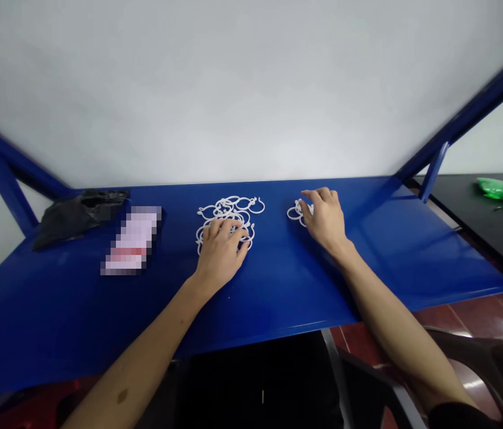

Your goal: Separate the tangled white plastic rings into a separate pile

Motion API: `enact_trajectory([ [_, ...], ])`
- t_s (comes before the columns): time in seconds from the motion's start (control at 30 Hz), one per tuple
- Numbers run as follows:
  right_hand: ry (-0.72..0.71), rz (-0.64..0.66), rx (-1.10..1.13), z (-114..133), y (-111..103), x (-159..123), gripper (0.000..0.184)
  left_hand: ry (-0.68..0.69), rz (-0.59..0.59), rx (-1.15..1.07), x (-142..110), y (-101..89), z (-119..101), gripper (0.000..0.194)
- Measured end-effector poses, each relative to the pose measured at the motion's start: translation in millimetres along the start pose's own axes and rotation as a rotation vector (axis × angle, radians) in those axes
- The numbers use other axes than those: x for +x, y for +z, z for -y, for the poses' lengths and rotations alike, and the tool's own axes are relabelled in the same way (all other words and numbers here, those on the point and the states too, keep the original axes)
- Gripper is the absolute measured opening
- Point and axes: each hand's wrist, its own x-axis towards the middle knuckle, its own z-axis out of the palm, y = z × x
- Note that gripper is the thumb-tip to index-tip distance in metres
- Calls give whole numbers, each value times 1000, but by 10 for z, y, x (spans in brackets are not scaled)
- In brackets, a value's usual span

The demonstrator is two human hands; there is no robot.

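Left hand (221, 250) is laid flat, fingers spread, on the near edge of the large heap of white plastic rings (228, 217) at mid blue metal worktop (278, 286). Right hand (325, 217) is rested on the small cluster of white rings (296, 213), just to its left; fingertips curled, whether pinching cannot be told.

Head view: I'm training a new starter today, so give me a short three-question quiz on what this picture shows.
1. True or false: the left hand rests on the larger pile of white rings.
2. What does the right hand touch? A) black bag B) smaller cluster of white rings C) green items
3. What colour is the table?

Key: 1 true. 2 B, the smaller cluster of white rings. 3 blue.
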Motion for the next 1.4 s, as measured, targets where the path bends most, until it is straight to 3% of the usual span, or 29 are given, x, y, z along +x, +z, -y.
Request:
enact_trajectory([
  [0.1,-90,83,130,144,33,-74,29,-6,5,15,3,9,7,10],
  [0.3,-338,397,382,548,83,-279,29,-74,8,52,10,5,7,14],
  [0.43,-471,455,395,679,36,-280,27,-90,-5,78,7,12,18,13],
  [0.63,-491,440,364,679,-39,-225,21,-106,-46,124,6,7,32,13],
  [0.73,-413,416,315,670,-61,-213,27,-124,-40,127,10,3,43,15],
  [0.9,-292,435,349,557,-27,-203,4,-143,-52,66,23,-18,34,13],
  [0.97,-242,435,402,510,7,-210,6,-141,-72,25,29,-42,5,13],
  [1.07,-220,381,514,504,35,-230,7,-121,-96,-60,35,-77,-57,11],
  [1.2,-309,273,682,624,-41,-263,8,-123,-93,-257,41,-92,-106,9],
  [1.3,-378,195,723,719,-131,-291,10,-196,-58,-458,53,-101,-97,10],
  [1.4,-348,107,694,754,-167,-323,10,-281,-47,-575,66,-124,-75,12],
])
